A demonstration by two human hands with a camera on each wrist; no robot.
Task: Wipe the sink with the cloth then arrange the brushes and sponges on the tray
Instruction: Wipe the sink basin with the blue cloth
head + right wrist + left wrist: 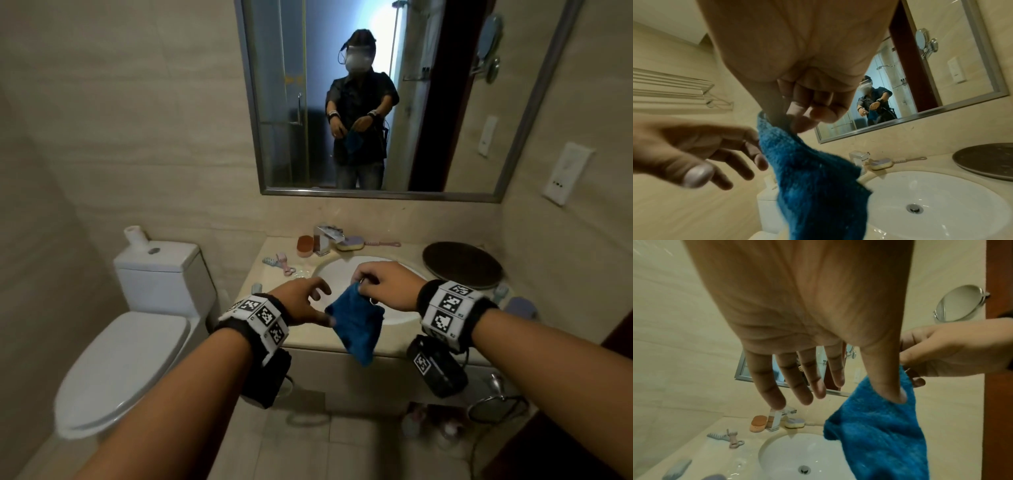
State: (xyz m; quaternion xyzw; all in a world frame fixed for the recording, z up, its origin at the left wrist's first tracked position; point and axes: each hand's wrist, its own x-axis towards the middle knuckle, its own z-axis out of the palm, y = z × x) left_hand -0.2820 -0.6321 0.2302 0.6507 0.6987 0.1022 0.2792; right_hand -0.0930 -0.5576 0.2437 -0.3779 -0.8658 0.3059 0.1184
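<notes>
So far you are only at the start: on the far left stands the white toilet [144,308], and at the left edge of the beige stone counter [274,335] the small blue and pink handled brushes [279,263] lie loose. Your left hand [301,301] hovers above the counter's front edge with its fingers spread and relaxed, gripping nothing; whether its thumb brushes the fabric, the pictures do not settle. Just beside it hangs the blue terry cloth [356,325], off the counter, over the front rim of the round white sink basin [346,270]. Behind the basin, along the counter's back edge, an orange oval sponge [304,245] sits left of the chrome tap [325,240], and a yellow and lilac sponge brush with a pink handle [352,243] sits right of it. Your right hand [383,284] pinches the cloth's top corner between thumb and fingertips. At the counter's right back corner the dark round tray [462,263] carries nothing visible. The basin shows no contact with the cloth yet, so I judge the wiping not begun, and every brush and sponge is yet to go on the tray.
</notes>
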